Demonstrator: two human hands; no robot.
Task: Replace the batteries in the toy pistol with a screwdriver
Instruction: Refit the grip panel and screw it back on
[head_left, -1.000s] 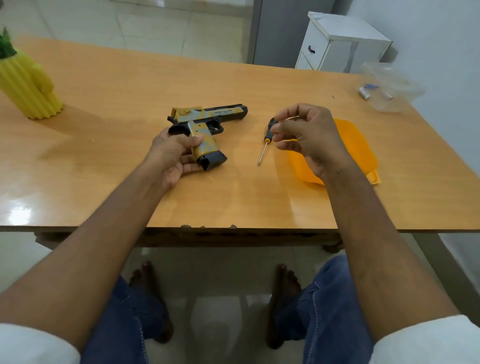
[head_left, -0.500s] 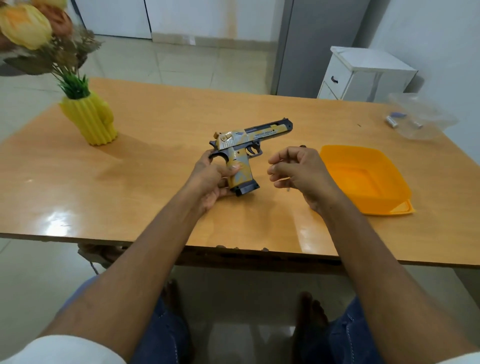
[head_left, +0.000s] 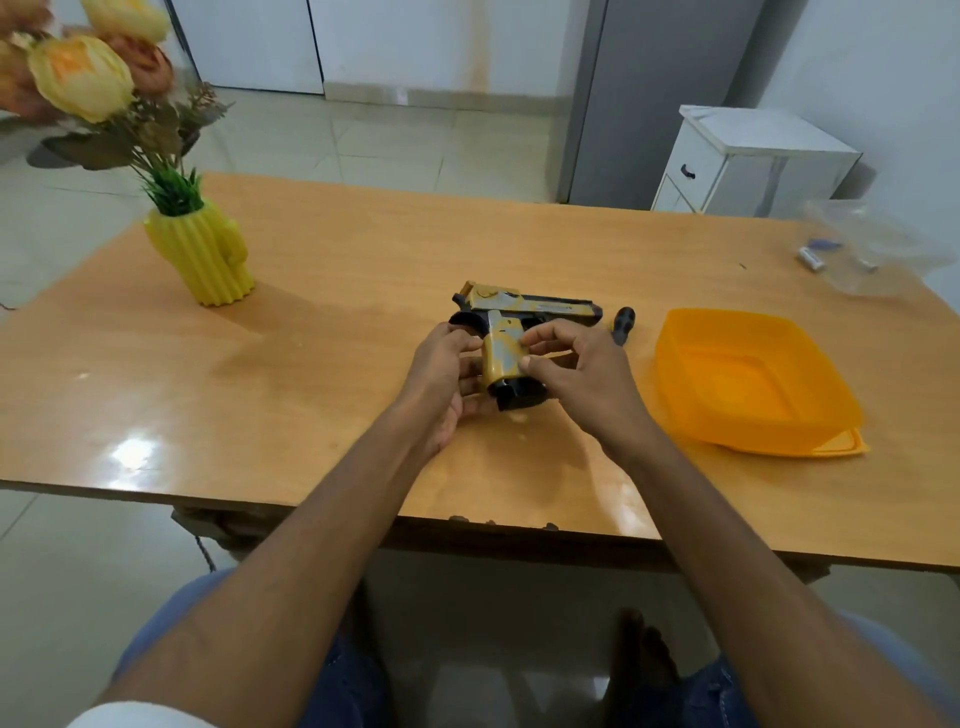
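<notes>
The yellow and black toy pistol is at the middle of the wooden table, barrel pointing right and grip toward me. My left hand grips the pistol's grip from the left. My right hand holds the screwdriver, fingers curled against the right side of the grip. Only the tool's black handle end shows behind my hand; its tip is hidden. Loose batteries lie in a clear plastic container at the far right.
An open orange plastic box stands on its lid just right of my right hand. A yellow cactus-shaped vase with flowers is at the back left. A white cabinet stands beyond the table's far right corner.
My right hand picked the screwdriver up off the table and moved left to the pistol's grip. My left hand kept hold of the pistol. The camera tilted up.
</notes>
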